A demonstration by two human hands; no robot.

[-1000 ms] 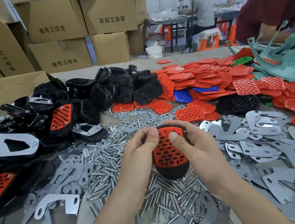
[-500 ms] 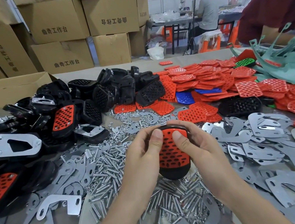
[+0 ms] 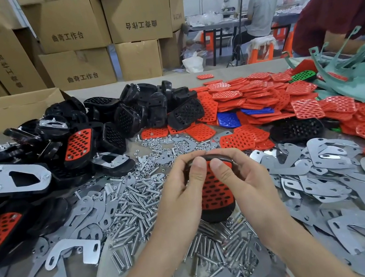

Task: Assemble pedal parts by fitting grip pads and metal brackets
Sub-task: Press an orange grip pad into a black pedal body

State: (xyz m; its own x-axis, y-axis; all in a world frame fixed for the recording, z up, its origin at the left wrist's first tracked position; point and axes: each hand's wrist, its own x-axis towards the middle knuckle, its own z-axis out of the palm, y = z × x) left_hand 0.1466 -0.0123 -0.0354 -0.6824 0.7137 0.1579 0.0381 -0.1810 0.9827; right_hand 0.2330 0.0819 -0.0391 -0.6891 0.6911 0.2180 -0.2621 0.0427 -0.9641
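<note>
A heap of black pedal bodies [image 3: 127, 118] lay at the left of the table [image 3: 104, 89], with loose bolts [image 3: 134, 206] spread before it. Over the bolts, the left hand [image 3: 184, 192] and right hand [image 3: 248, 183] gripped a black pedal [image 3: 220, 213] from either side, both thumbs pressing the top of its red grip pad [image 3: 215, 192]. Metal brackets [image 3: 321, 165] lay rightward, with spare red pads [image 3: 253, 98] piled behind them.

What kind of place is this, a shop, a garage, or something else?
Most likely a small factory's assembly bench. Heaps of identical red grip pads, metal brackets and bolts cover the table, stacked cartons stand behind, and the left hand and right hand grip one pedal.
</note>
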